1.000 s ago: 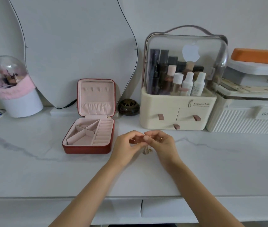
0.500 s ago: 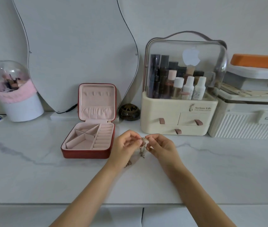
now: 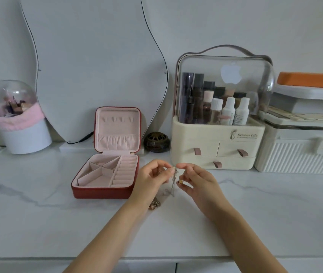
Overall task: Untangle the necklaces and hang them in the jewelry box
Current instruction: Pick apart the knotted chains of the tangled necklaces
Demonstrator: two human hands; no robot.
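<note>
Head view, nearest first: two bare forearms rising from the bottom edge toward the middle of the frame, over a white marble-look counter (image 3: pixel 38 223). Just above centre, left hand (image 3: pixel 152 182) and right hand (image 3: pixel 198 184) raised close together, fingertips nearly meeting. Left thumb and forefinger pinching the top of the tangled necklaces (image 3: pixel 173 181); fine chains hanging down between the hands to the counter, with a small gold-coloured clump lying by the left wrist. Right fingers curled, thumb and forefinger tips poised just beside the same knot (whether actually gripping a strand, cannot tell); a gold ring on one right finger.

Left of centre, near the left hand: red jewelry box (image 3: pixel 105 174) open, pink-lined tray bare of chains, lid upright with a row of small hooks and a gathered pocket. Nothing hung yet.

Further back, along the wall: small dark openwork pot (image 3: pixel 156 141), cream cosmetics organiser (image 3: pixel 216 150) with clear dome and bottles at centre right, white ribbed case (image 3: pixel 298 158) at far right, curvy mirror (image 3: pixel 89 62) upper left, domed container (image 3: pixel 20 123) with pink trim at far left.

Step in hand, by judgement: untangling, early on. Next move likely calls for teasing one strand free of the knot with a light pull, not a tug, then carrying it to the lid hooks.
</note>
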